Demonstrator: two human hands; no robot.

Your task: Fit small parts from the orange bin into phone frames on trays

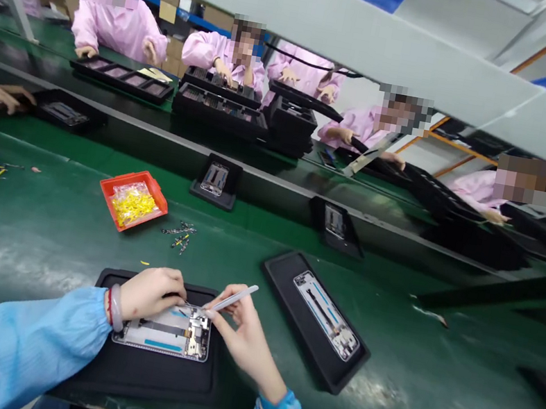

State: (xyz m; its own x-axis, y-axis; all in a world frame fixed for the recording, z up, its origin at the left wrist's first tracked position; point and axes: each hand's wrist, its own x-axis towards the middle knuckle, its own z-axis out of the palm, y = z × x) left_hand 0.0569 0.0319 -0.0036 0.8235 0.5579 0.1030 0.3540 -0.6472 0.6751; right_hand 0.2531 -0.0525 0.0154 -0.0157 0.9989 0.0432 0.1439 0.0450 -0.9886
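Observation:
An opened phone body [164, 335] with blue strips and a bared circuit area lies on a black foam tray [142, 375] in front of me. My left hand [151, 296] rests over its upper left part, thumb and fingertips pinched together at the top edge; what they hold is too small to make out. My right hand [242, 333] grips a white, slim stick-like tool [238, 297] at the phone's upper right corner. The tool's working tip is hidden by my fingers.
To the right lies another black tray [286, 277] with an open phone body [327, 316]. Beyond my hands sit a red bin [161, 204] of small yellow parts and loose small parts [183, 234]. More trays [213, 201] stand along the line; co-workers in pink sit opposite.

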